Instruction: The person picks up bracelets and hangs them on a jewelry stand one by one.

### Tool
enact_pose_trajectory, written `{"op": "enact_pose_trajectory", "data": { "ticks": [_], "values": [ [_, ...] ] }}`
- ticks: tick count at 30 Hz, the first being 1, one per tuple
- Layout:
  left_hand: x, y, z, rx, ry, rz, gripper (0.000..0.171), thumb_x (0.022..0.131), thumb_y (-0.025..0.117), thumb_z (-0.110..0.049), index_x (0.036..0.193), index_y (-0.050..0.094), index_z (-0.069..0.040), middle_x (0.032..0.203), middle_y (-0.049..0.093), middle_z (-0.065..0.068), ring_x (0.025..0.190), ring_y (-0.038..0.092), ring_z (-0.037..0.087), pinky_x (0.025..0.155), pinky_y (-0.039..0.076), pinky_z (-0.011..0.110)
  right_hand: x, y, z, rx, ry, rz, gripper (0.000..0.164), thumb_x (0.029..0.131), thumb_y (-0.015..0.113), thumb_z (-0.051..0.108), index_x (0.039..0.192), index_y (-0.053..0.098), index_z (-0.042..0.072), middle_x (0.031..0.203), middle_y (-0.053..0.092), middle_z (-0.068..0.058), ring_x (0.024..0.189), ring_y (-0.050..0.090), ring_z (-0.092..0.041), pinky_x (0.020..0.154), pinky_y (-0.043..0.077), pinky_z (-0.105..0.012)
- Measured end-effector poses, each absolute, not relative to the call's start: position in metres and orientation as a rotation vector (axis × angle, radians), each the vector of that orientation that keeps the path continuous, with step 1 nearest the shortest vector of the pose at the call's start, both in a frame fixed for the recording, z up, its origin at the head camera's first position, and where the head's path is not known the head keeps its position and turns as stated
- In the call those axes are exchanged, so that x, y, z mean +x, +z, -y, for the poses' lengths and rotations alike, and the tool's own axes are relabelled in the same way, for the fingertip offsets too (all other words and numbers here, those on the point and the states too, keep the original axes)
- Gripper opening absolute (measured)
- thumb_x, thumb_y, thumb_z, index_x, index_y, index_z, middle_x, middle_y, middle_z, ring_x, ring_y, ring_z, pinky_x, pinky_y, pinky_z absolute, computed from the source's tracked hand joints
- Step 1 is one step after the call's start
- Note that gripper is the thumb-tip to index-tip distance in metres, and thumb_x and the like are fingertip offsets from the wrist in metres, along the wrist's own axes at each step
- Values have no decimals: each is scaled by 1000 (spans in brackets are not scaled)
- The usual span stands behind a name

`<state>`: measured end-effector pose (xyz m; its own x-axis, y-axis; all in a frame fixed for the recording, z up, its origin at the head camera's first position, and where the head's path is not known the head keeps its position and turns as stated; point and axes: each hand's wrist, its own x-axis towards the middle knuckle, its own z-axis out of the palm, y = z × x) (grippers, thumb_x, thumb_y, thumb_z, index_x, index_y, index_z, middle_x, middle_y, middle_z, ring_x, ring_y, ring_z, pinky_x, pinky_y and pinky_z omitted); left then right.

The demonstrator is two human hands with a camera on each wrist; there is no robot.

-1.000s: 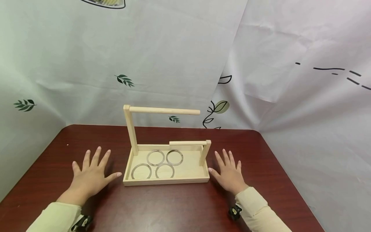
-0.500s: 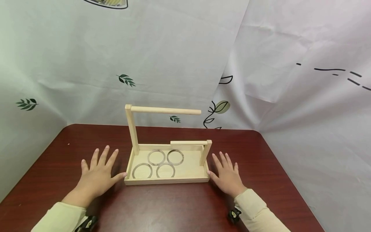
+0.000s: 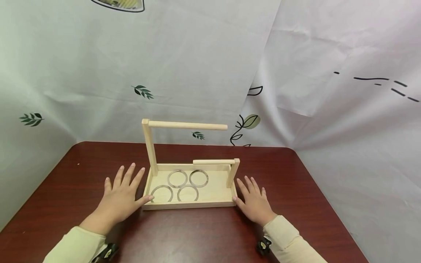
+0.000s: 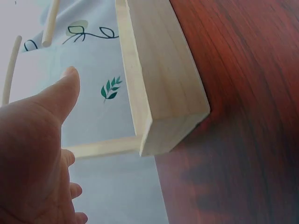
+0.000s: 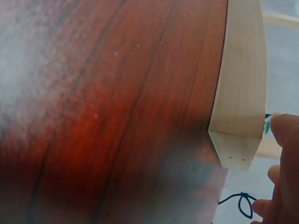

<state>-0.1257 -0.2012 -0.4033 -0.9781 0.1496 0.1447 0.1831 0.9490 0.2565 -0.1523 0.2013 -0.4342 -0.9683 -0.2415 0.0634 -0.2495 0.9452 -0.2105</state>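
A pale wooden tray (image 3: 190,205) carries a tall left post (image 3: 150,148) with a long bar (image 3: 187,125), and a shorter right post (image 3: 232,173) with a short bar (image 3: 213,162). Inside lie several clear rings (image 3: 169,179), flat on its floor. My left hand (image 3: 121,199) has its fingers spread; its thumb overlaps the tray's near left corner in the head view. The left wrist view shows that thumb (image 4: 69,91) above the tray rim, contact unclear. My right hand (image 3: 254,202), fingers extended, has its thumb close beside the right end; whether it touches cannot be told.
Under everything is a dark red wooden table (image 3: 184,237) with rounded far corners. A white cloth backdrop (image 3: 204,65) with leaf prints hangs behind and along the sides. Each wrist wears a black device (image 3: 264,245) below the sleeve cuff.
Both hands have moved inward toward the tray, the left one rightward and slightly forward, the right one slightly leftward. Tray and rings keep their places.
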Motion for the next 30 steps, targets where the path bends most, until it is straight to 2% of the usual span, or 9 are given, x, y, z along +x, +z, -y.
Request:
{"op": "enact_pose_trajectory", "data": {
  "ticks": [15, 23, 30],
  "values": [
    [-130, -400, 175, -373, -421, 2947, 90, 84, 64, -58, 150, 32, -7, 154, 22, 23, 140, 13, 48, 99, 13, 76, -151, -441, -197, 433, 331, 3053, 52, 98, 52, 39, 144, 46, 15, 150, 37, -18, 142, 26, -39, 102, 24, -71],
    [-140, -395, 158, -456, -427, 2948, 85, 84, 65, -56, 147, 38, -5, 154, 25, 23, 140, 17, 48, 100, 18, 74, -152, -443, -199, 435, 366, 3073, 52, 99, 49, 41, 146, 45, 18, 151, 37, -17, 143, 23, -38, 103, 22, -71],
    [-150, -390, 144, -522, -427, 2976, 83, 85, 66, -53, 147, 39, -5, 154, 25, 22, 140, 17, 49, 101, 20, 73, -152, -445, -200, 417, 391, 3120, 53, 100, 45, 43, 148, 41, 20, 149, 39, -18, 141, 26, -42, 101, 24, -72]
  ]
}}
